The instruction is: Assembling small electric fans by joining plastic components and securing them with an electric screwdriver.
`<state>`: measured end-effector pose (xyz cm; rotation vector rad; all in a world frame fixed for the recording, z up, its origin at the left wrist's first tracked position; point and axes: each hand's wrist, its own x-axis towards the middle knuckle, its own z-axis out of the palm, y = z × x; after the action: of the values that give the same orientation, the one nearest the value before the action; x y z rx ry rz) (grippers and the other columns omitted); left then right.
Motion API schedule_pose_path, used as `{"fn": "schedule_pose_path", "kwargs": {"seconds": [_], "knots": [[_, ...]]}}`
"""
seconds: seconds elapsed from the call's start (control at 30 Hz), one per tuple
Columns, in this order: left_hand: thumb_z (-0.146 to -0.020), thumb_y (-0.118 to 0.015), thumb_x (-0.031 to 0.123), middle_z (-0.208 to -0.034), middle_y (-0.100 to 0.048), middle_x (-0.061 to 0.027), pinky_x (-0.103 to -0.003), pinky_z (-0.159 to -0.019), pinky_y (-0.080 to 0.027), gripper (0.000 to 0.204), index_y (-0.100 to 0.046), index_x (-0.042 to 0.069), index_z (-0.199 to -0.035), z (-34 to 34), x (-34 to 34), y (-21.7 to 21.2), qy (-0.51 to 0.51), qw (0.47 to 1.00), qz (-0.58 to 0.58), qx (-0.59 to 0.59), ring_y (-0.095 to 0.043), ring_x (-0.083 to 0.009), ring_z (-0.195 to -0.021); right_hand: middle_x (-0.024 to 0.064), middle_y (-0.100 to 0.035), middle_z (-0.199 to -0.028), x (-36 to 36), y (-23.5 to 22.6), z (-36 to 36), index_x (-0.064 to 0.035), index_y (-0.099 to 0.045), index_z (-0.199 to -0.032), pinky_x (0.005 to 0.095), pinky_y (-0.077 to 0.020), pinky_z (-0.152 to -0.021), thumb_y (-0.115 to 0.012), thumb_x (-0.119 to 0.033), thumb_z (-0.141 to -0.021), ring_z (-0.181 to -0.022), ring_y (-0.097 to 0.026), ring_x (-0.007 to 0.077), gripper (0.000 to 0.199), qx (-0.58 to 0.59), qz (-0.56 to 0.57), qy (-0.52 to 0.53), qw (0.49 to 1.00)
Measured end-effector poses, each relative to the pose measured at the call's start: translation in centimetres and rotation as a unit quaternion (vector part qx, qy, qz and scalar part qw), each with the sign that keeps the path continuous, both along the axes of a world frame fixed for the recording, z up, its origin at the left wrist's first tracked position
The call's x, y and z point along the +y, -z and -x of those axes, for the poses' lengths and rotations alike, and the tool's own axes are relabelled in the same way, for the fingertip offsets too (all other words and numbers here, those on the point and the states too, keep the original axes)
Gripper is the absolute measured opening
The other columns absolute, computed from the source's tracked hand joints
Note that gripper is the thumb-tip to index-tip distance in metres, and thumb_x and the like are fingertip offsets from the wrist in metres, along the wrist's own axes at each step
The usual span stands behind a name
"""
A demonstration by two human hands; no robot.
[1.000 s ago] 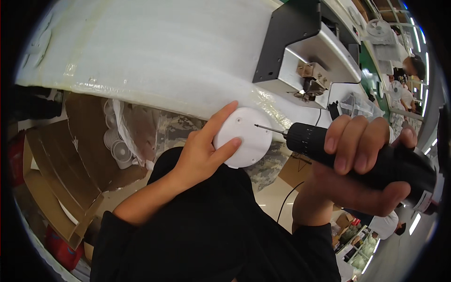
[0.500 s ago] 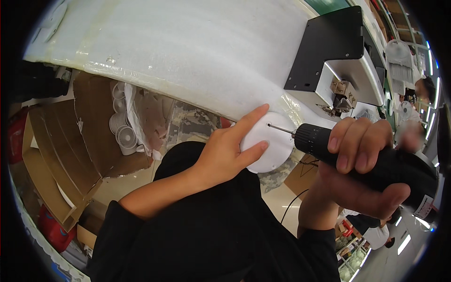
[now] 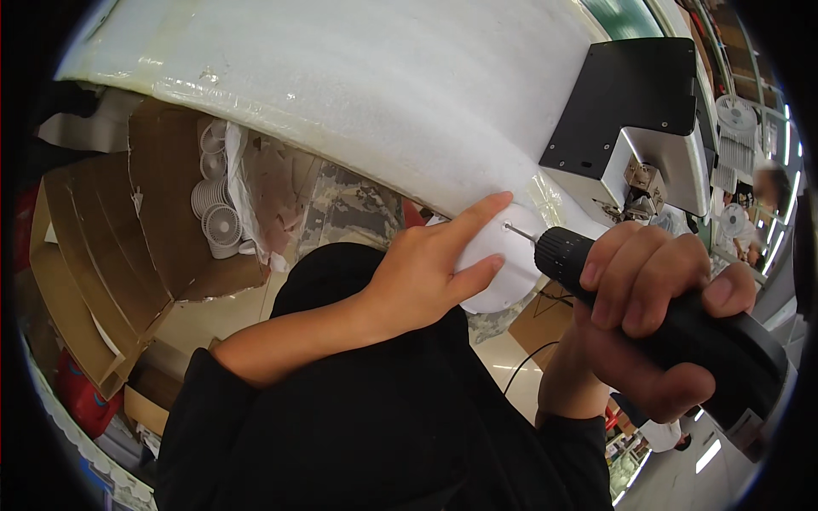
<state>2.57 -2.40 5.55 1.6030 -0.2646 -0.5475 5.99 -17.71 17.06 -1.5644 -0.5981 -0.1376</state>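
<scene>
My left hand (image 3: pixel 417 272) grips a white round plastic disc (image 3: pixel 504 285) at the table's near edge, thumb and forefinger stretched across its face. Closed around a black electric screwdriver (image 3: pixel 564 258) is my right hand (image 3: pixel 635 281). The tool slants down to the left, and its thin bit (image 3: pixel 521 232) meets the disc at a small hole near the top, between my left fingertips and the tool's collar. Whether a screw sits in that hole is too small to tell. My left hand hides the disc's left side.
A black and silver machine (image 3: pixel 626 89) stands on the white-covered table (image 3: pixel 358 94) at the right. Below the table at left, an open cardboard box (image 3: pixel 158 247) holds white round fan-like grilles (image 3: pixel 223 226). A black cable (image 3: pixel 521 370) hangs near my right forearm.
The screwdriver has tilted more steeply, and less of its bit shows above the disc. My right fingers have shifted on its body. The whole view has moved slightly.
</scene>
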Motion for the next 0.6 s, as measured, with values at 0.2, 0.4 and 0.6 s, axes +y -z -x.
{"fn": "schedule_pose_path", "kwargs": {"seconds": [0.2,0.4,0.6], "knots": [[-0.087,-0.064,0.012,-0.095,-0.070,-0.0140,-0.028,-0.057,-0.043,0.059,-0.045,0.014,-0.143,-0.2,0.1,-0.1,0.009,1.000,0.003,0.020,-0.052,-0.0163,-0.059,-0.0014,-0.052,-0.071,-0.1,0.7,0.0,-0.0148,-0.043,-0.121,0.0287,-0.0454,-0.056,-0.062,-0.056,-0.086,-0.055,-0.050,0.0089,0.057,-0.028,0.007,-0.007,1.000],[-0.086,-0.064,0.011,-0.108,-0.067,-0.0143,-0.029,-0.068,-0.048,0.059,-0.045,0.011,-0.142,-1.0,0.7,0.0,0.061,0.996,-0.041,0.056,-0.057,-0.0168,-0.073,-0.0010,-0.052,-0.069,0.9,1.4,1.1,-0.0097,-0.033,-0.143,0.0299,-0.0489,-0.058,-0.059,-0.061,-0.085,-0.054,-0.050,0.0098,0.081,-0.048,-0.006,0.084,0.995],[-0.091,-0.060,0.019,-0.116,-0.062,-0.0172,-0.033,-0.084,-0.049,0.051,-0.047,0.006,-0.138,0.0,0.6,2.6,-0.024,0.997,0.025,-0.067,-0.062,-0.0238,-0.098,0.0048,-0.057,-0.073,-4.5,-1.7,2.4,-0.0075,-0.028,-0.146,0.0311,-0.0503,-0.056,-0.056,-0.056,-0.089,-0.057,-0.056,0.0136,0.080,-0.133,-0.163,0.178,0.961]]}}
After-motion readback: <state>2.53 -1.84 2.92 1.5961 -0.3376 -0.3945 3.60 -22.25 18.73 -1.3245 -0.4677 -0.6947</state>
